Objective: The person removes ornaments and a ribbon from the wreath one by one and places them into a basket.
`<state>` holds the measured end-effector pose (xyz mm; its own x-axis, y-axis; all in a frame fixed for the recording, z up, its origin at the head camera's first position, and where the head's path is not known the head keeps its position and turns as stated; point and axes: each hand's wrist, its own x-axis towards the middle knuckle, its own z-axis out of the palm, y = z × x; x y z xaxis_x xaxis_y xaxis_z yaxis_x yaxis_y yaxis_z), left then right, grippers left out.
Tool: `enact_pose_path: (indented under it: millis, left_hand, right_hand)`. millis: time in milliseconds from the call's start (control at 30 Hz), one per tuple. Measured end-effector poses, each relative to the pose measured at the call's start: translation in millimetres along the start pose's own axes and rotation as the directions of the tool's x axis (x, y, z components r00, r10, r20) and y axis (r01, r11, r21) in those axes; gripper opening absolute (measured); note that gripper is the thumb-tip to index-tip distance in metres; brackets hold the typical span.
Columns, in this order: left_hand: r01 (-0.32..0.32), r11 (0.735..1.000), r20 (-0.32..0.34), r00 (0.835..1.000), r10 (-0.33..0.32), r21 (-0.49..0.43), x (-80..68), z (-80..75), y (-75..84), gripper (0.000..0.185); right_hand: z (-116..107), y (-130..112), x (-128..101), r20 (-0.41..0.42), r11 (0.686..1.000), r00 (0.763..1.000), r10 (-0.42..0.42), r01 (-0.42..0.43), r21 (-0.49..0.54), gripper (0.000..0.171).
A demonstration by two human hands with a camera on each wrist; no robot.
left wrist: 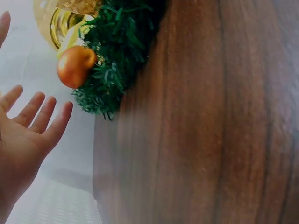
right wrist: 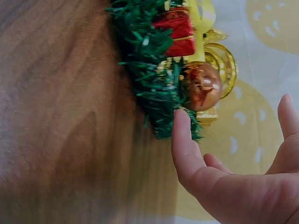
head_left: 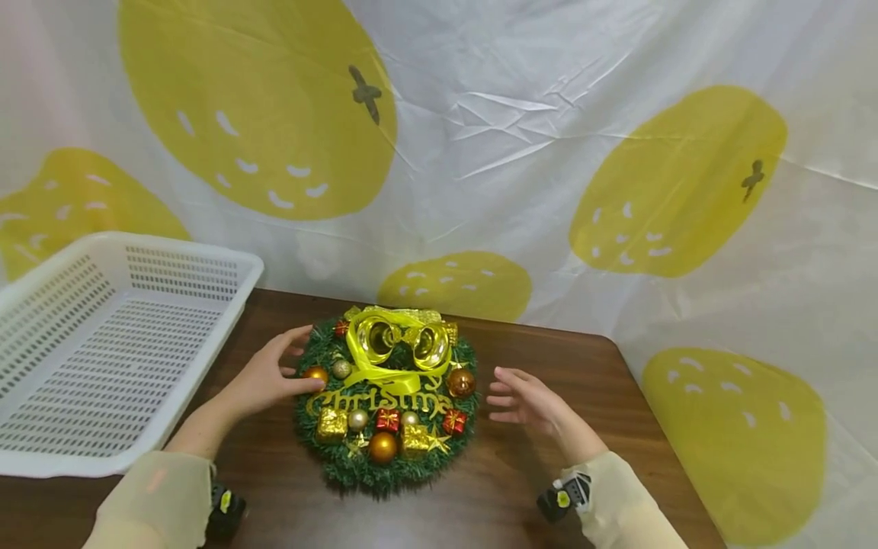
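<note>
A green Christmas wreath [head_left: 370,476] lies on the table, dressed with gold bells [head_left: 432,347], yellow ribbon, baubles [head_left: 382,447], small gift boxes [head_left: 332,425] and gold "Christma" lettering. My left hand [head_left: 264,377] is at the wreath's left edge, its thumb overlapping the rim near an orange bauble [left wrist: 74,67]. In the left wrist view the fingers [left wrist: 44,114] are spread with nothing in them. To the right, my right hand [head_left: 528,400] stands a little apart from the wreath, palm facing it. Its fingers are loosely bent and hold nothing, close to a copper bauble [right wrist: 203,86].
A white perforated basket [head_left: 247,276] stands on the left of the brown wooden table [head_left: 569,351]. Behind and to the right hangs a white cloth [head_left: 480,191] with yellow fruit prints. The table's right edge runs beyond my right hand.
</note>
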<state>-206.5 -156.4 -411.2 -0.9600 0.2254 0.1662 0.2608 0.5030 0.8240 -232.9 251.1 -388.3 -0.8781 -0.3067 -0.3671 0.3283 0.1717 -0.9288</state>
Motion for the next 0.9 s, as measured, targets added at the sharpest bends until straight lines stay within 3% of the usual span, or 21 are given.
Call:
enact_pose_path:
  millis: [167,433,900]
  left_hand:
    - [0.020,0.999,0.006,1.000,-0.020,-0.028,2.9,1.1,-3.3,0.079]
    - [0.118,0.992,0.053,0.992,-0.116,-0.034,3.5,3.1,-6.3,0.072]
    - [0.105,0.994,0.053,0.993,-0.104,-0.014,3.7,11.3,-21.9,0.058]
  right_hand:
    - [2,8,5,-0.027,0.998,0.999,0.035,-0.034,0.044,0.079]
    - [13,17,8,-0.002,0.996,0.996,0.090,-0.090,0.018,0.077]
    - [21,28,15,-0.037,0.995,0.994,0.102,-0.101,0.014,0.070]
